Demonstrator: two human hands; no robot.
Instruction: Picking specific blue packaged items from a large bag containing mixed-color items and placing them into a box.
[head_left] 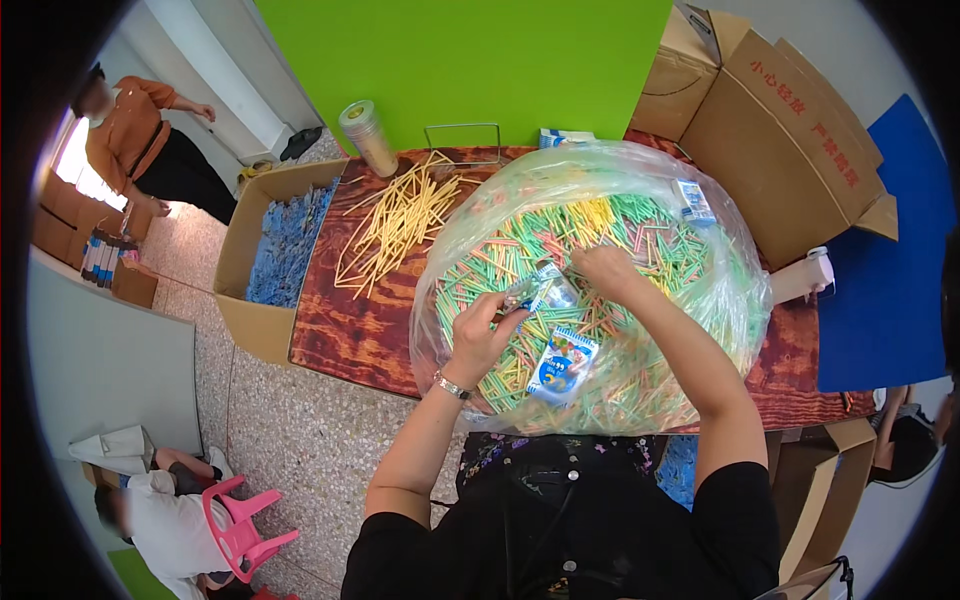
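A big clear plastic bag (440, 260) lies wide open on the table, heaped with short thin sticks (490, 255) in green, pink and yellow. Over the heap, my left hand (484, 332) is closed on a small blue-and-white packet (530, 292). Just right of that packet, my right hand (605, 272) reaches down to the sticks with its fingers curled together; what they hold, if anything, is hidden. A second blue-and-white packet (563, 366) lies flat on the sticks near me, and another packet (694, 202) rests at the bag's far right.
Long yellow sticks (395, 235) lie loose left of the bag, before stacked tape rolls (368, 138). A cardboard box (258, 335) of blue wrappers adjoins the table's left end. At right stand a large carton (790, 130) and a pale roll (803, 277). People are at both sides.
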